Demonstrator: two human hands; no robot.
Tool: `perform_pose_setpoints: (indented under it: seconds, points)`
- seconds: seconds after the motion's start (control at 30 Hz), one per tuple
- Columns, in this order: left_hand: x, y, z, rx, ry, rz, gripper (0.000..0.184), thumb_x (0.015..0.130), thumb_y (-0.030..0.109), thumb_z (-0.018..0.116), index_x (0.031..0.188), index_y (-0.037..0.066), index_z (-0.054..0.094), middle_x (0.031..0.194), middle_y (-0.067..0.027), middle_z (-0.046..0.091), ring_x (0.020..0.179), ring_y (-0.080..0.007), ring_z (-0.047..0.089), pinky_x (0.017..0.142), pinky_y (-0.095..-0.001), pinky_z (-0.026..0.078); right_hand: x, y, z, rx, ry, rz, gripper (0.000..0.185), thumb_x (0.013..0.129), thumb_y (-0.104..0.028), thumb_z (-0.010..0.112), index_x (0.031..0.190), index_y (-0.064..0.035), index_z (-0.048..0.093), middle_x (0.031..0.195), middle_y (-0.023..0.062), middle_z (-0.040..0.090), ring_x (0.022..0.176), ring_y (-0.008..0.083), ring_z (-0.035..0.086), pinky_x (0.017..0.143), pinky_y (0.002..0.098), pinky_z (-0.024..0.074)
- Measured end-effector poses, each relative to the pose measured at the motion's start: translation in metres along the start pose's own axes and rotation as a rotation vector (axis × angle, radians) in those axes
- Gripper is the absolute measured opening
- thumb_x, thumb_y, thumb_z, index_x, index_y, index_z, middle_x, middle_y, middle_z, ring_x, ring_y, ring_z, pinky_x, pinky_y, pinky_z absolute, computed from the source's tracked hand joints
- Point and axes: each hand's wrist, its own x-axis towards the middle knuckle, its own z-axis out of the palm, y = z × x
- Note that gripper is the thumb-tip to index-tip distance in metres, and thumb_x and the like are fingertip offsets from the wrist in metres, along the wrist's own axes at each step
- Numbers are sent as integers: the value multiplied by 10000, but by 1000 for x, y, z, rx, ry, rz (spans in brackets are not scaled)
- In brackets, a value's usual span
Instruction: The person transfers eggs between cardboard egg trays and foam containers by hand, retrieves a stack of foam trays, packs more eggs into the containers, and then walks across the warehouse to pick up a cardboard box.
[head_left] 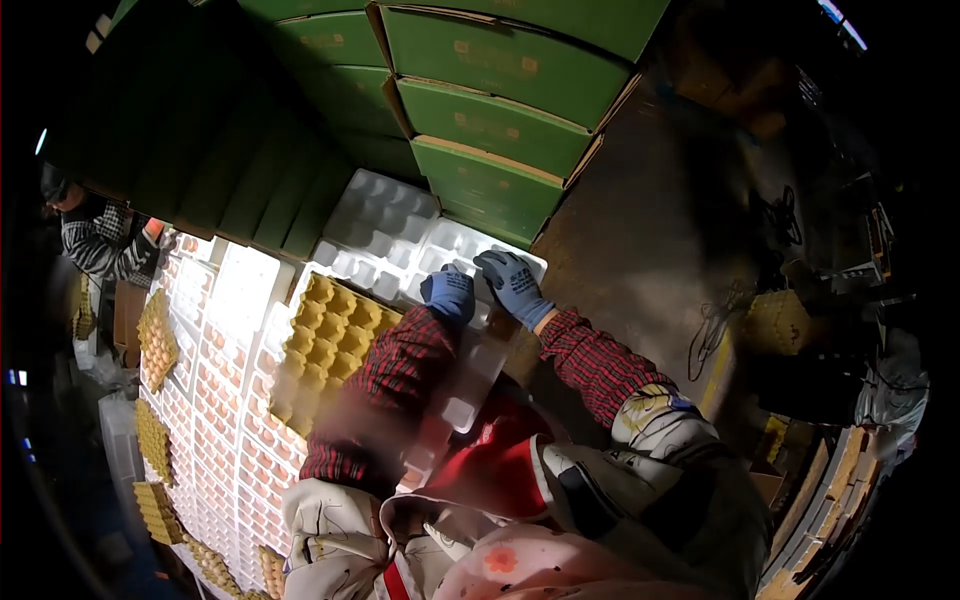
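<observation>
White moulded egg trays (372, 215) with rows of cups lie in front of me, at the foot of the green boxes. My left hand (448, 294), in a blue-grey glove, rests over the trays with its fingers curled in; whatever it grips is hidden. Close to its right, my right hand (513, 288) wears a matching glove and lies on a white tray near the right edge, fingers stretched out over the cups. A yellow egg tray (335, 345) sits left of my left forearm, partly covered by the sleeve.
Green cardboard boxes (490, 130) are stacked ahead. Many eggs (215, 420) in white trays spread out on the left, with smaller yellow trays (153, 440) along the far side. Another person (105, 235) stands at far left. Dark floor (610, 220) and cables (712, 335) lie right.
</observation>
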Motion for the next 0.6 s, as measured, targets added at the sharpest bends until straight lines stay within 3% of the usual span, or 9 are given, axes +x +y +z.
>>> perform_pose_setpoints:
  seconds: [0.03, 0.17, 0.2, 0.27, 0.47, 0.53, 0.6]
  points:
    - [-3, -8, -5, -38, -59, 18, 367, 813, 261, 647, 1149, 117, 680, 1225, -149, 577, 1091, -327, 629, 831, -449, 536, 0, -1, 2, -119, -20, -9, 247, 893, -138, 538, 1105, -129, 664, 1125, 103, 655, 1033, 314, 607, 906, 429, 494]
    - [0, -17, -5, -42, -59, 25, 413, 791, 417, 656, 1074, 121, 708, 1206, -180, 570, 1053, -347, 634, 844, -484, 529, 20, 2, 11, 48, 58, 80, 257, 881, -104, 543, 1109, -110, 663, 1108, 126, 652, 1026, 322, 607, 893, 427, 507]
    - [-6, -16, -15, -41, -136, 1, 458, 772, 313, 658, 1192, 130, 658, 1268, -172, 556, 1106, -334, 619, 879, -465, 520, 22, 1, 12, 153, 118, 101, 270, 864, -85, 560, 1112, -103, 665, 1099, 130, 651, 1024, 323, 607, 898, 424, 504]
    - [-6, -25, -6, -20, -52, 34, 419, 813, 346, 623, 1164, 125, 675, 1262, -172, 553, 1101, -336, 620, 870, -463, 523, 19, 8, 5, 241, 192, 166, 305, 827, -40, 599, 1120, -83, 669, 1106, 136, 644, 1023, 324, 608, 911, 404, 497]
    - [2, -23, 5, 61, -57, 12, 355, 873, 350, 567, 1128, 145, 703, 1229, -161, 562, 1046, -323, 625, 834, -445, 527, -2, 14, -33, -85, 6, -26, 277, 860, -79, 621, 1134, -69, 658, 1150, 128, 632, 1057, 318, 585, 933, 425, 466]
    - [-9, -23, -15, 142, -126, 136, 330, 869, 342, 579, 1121, 172, 708, 1225, -147, 563, 1071, -318, 613, 843, -449, 524, -16, 0, -47, 40, 342, 27, 293, 854, -104, 647, 1145, -66, 650, 1145, 149, 623, 1065, 337, 570, 932, 438, 457]
    - [-9, -24, -8, 40, -108, 41, 324, 861, 345, 594, 1108, 174, 713, 1246, -132, 561, 1118, -328, 585, 885, -447, 512, -53, 14, -28, 60, 517, 359, 409, 895, -174, 663, 1249, -5, 546, 1207, 168, 584, 1141, 299, 542, 980, 413, 420]
